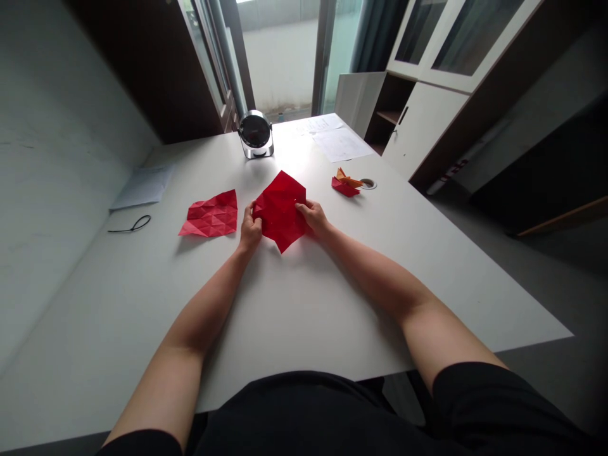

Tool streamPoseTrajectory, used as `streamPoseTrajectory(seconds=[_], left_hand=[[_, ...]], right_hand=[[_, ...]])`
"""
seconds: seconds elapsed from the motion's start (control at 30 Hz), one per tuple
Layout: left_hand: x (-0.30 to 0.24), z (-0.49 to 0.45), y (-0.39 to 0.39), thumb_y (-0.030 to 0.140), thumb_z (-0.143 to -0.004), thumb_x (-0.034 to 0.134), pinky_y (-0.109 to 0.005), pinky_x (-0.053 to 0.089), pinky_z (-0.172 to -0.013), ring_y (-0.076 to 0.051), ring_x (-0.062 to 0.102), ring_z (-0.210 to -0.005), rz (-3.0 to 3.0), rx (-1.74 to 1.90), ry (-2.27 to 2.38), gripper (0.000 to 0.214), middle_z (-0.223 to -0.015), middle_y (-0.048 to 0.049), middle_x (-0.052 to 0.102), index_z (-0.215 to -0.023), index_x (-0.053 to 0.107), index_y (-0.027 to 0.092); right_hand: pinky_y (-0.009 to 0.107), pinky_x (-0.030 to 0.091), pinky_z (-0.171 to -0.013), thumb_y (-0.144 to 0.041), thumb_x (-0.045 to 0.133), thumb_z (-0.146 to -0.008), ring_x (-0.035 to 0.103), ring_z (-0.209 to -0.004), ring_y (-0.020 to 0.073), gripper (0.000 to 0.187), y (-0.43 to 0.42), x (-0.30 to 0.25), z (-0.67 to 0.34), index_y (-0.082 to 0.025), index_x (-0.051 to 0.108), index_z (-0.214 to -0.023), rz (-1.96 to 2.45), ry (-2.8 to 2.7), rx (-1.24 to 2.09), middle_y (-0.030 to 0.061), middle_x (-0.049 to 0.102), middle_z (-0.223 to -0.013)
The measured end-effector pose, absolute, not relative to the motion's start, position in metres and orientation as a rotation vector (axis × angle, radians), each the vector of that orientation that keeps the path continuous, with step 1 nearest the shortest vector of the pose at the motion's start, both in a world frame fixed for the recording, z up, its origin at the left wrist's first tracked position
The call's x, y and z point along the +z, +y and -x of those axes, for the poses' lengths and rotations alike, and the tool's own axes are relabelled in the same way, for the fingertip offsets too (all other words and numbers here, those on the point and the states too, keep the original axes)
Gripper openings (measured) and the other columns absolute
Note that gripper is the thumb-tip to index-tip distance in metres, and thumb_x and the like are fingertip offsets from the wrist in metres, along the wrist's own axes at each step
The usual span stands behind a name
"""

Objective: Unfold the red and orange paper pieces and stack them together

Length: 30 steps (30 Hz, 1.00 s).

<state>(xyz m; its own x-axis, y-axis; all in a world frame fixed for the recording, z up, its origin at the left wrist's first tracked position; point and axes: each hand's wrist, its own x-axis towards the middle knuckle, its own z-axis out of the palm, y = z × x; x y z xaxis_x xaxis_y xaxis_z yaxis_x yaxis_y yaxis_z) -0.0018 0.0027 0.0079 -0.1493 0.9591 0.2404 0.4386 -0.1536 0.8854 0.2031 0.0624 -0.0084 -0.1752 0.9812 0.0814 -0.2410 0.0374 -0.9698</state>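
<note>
A creased red paper sheet (280, 206) is held just above the white table (304, 304), tilted like a diamond. My left hand (249, 229) pinches its left edge. My right hand (313, 216) pinches its right edge. A second red sheet (211, 214), covered in triangular fold lines, lies flat to the left of my left hand. A small folded red and orange paper piece (346, 183) rests to the right, beyond my right hand.
A round black device on a silver stand (256, 133) sits at the back of the table. White papers (339, 143) lie far right, another sheet (142, 185) far left, with a black cable tie (133, 224) near it. A cable hole (367, 183) is beside the folded piece.
</note>
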Motion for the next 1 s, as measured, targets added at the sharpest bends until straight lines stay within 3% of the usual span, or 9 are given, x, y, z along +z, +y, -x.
streamPoseTrajectory(seconds=[0.23, 0.4, 0.63, 1.0], left_hand=[[0.001, 0.005, 0.007, 0.016, -0.086, 0.048, -0.036, 0.058, -0.085, -0.019, 0.068, -0.090, -1.326, 1.384, 1.507, 0.064, -0.114, -0.0083, 0.067, -0.149, 0.037, 0.023], [-0.003, 0.004, 0.011, 0.016, -0.090, 0.041, -0.034, 0.058, -0.084, -0.018, 0.068, -0.094, -1.272, 1.451, 1.433, 0.059, -0.118, -0.0098, 0.067, -0.148, 0.036, 0.023], [-0.014, 0.011, 0.017, 0.030, -0.096, 0.039, -0.032, 0.056, -0.091, -0.019, 0.066, -0.103, -1.283, 1.508, 1.509, 0.033, -0.115, -0.0094, 0.067, -0.122, 0.058, 0.021], [-0.023, 0.019, 0.023, 0.035, -0.095, 0.038, -0.030, 0.056, -0.084, -0.017, 0.066, -0.094, -1.192, 1.547, 1.649, 0.028, -0.104, -0.0083, 0.067, -0.109, 0.058, 0.020]], right_hand=[[0.029, 0.052, -0.061, -0.044, 0.070, -0.069, 0.065, -0.069, 0.0192, 0.032, 0.062, -0.006, -0.204, -0.017, 0.065, -0.085, 0.889, -1.143, 1.456, 0.0041, 0.070, -0.076], [0.028, 0.052, -0.060, -0.044, 0.070, -0.069, 0.064, -0.067, 0.0188, 0.031, 0.059, -0.002, -0.204, -0.017, 0.064, -0.082, 0.912, -1.162, 1.470, 0.0034, 0.069, -0.074], [0.027, 0.049, -0.059, -0.041, 0.066, -0.071, 0.062, -0.065, 0.0165, 0.026, 0.061, -0.004, -0.207, -0.018, 0.061, -0.081, 0.898, -1.146, 1.456, 0.0020, 0.067, -0.075], [0.024, 0.036, -0.051, -0.041, 0.061, -0.075, 0.041, -0.053, 0.0109, 0.027, 0.066, -0.007, -0.210, -0.022, 0.044, -0.064, 0.893, -1.109, 1.320, -0.0043, 0.045, -0.059]])
